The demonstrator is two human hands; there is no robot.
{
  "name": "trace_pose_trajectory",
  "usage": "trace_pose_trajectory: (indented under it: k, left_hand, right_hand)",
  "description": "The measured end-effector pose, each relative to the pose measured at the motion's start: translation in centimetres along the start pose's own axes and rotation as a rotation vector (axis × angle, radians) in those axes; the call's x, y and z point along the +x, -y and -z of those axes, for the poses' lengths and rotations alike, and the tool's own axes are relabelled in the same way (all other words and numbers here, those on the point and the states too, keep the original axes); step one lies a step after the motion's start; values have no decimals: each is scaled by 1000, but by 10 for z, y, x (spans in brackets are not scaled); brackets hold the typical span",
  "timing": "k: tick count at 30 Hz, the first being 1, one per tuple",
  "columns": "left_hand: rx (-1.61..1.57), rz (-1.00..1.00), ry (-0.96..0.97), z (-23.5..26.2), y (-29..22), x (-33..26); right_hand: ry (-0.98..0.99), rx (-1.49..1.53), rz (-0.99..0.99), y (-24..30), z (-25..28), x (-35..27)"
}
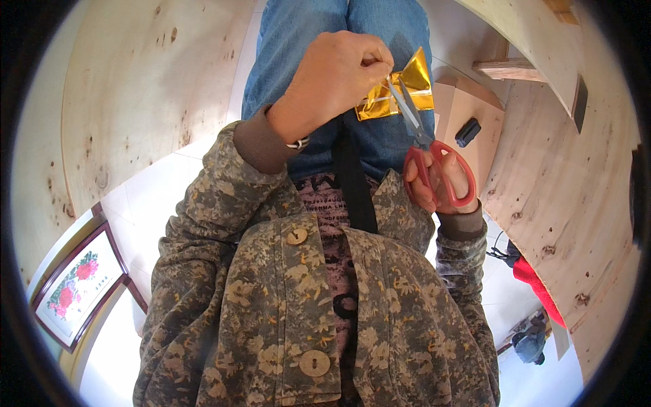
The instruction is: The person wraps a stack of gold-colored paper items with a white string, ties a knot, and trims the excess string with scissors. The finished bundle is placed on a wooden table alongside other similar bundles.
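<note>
My left hand [329, 81] is closed in a pinch above my lap, with a thin white string [388, 80] showing at its fingertips. Just below and behind those fingers is a shiny gold foil piece [419, 74], folded, with pale strands across it; my hand hides part of it. My right hand [444, 182] has its fingers through the red handles of a pair of scissors [423, 138]. The blades are slightly apart and point up and left, their tips beside the pinched fingers and in front of the foil.
Beyond my right hand stands a cardboard box [475, 112] with a small black object [468, 132] on it. Wooden boards [149, 88] rise on the left, and another wooden panel [556, 203] on the right. A framed flower picture [81, 288] is at lower left, red cloth [536, 285] at lower right.
</note>
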State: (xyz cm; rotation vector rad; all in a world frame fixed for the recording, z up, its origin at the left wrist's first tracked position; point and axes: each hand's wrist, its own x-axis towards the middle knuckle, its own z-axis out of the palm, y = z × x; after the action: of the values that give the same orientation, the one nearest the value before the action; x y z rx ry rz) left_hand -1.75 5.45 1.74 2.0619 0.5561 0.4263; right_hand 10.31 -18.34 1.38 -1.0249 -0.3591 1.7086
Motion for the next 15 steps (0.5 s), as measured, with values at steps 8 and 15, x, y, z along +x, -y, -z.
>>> trace_pose_trajectory:
  k: [8,15]
  left_hand:
    - [16,47,15,1,4,-4]
    - [-82,81,-48,-1,0,-11]
  right_hand:
    - [-62,4,-36,8,-15,-4]
    - [-73,132,-55,9,-44,-1]
